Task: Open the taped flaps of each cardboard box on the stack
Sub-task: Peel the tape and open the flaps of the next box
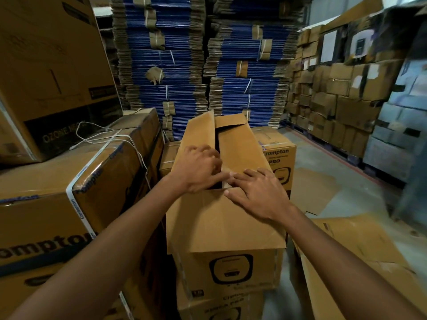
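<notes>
A brown cardboard box (pixel 227 269) tops a stack in front of me, printed with a black appliance outline on its near side. Its two long top flaps (pixel 240 151) are parted along a dark centre slit, and the far short flap stands up. The near flap (pixel 221 222) hangs out toward me. My left hand (pixel 198 169) has its fingers curled over the inner edge of the left flap at the slit. My right hand (pixel 256 195) lies on the right flap with fingers spread, its fingertips at the slit beside my left thumb.
A second printed box (pixel 219 306) sits under the top one. Large strapped Crompton cartons (pixel 69 204) crowd my left. Another Crompton box (pixel 280 158) stands behind on the right. Flattened cardboard (pixel 353 255) lies on the floor to my right. Tall bundles of blue flat cartons (pixel 184 65) rise behind.
</notes>
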A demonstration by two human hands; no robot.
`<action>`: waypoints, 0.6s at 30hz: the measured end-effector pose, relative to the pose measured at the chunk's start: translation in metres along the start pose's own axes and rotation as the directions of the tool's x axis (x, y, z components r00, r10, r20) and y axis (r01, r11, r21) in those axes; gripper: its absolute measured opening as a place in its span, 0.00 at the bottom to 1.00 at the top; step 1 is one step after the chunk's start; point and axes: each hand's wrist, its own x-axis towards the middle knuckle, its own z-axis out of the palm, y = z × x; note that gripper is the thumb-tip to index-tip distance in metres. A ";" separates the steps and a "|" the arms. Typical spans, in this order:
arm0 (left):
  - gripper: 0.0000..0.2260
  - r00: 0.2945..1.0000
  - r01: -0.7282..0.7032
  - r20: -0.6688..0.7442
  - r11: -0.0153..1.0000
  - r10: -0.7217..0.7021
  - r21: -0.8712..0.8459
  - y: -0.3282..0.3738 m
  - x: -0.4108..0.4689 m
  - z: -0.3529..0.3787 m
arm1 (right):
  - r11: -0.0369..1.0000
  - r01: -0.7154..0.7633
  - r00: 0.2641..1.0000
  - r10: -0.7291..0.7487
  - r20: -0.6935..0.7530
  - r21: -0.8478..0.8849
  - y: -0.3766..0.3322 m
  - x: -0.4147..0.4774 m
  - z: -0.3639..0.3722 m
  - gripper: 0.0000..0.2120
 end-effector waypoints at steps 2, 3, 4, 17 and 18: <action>0.19 0.982 0.072 -0.176 0.997 -0.073 -0.010 -0.008 -0.003 -0.019 | 1.000 0.001 1.000 -0.001 -0.005 0.006 0.003 0.001 0.000 0.35; 0.14 0.966 0.112 -0.229 0.993 -0.115 -0.030 -0.015 -0.007 -0.028 | 1.000 -0.002 1.000 0.002 0.000 0.010 0.004 0.001 0.000 0.35; 0.10 0.950 0.157 -0.263 0.986 -0.168 -0.061 -0.024 -0.012 -0.035 | 1.000 -0.005 1.000 0.005 0.000 0.013 0.005 0.002 0.001 0.36; 0.32 0.891 0.290 0.332 0.950 -0.311 0.111 -0.073 -0.061 0.007 | 0.992 0.101 0.977 -0.113 0.181 0.075 0.035 0.000 -0.020 0.41; 0.32 0.896 0.207 0.383 0.975 -0.224 0.085 -0.069 -0.058 0.011 | 0.992 0.103 0.969 -0.116 0.219 0.072 0.044 -0.001 -0.024 0.41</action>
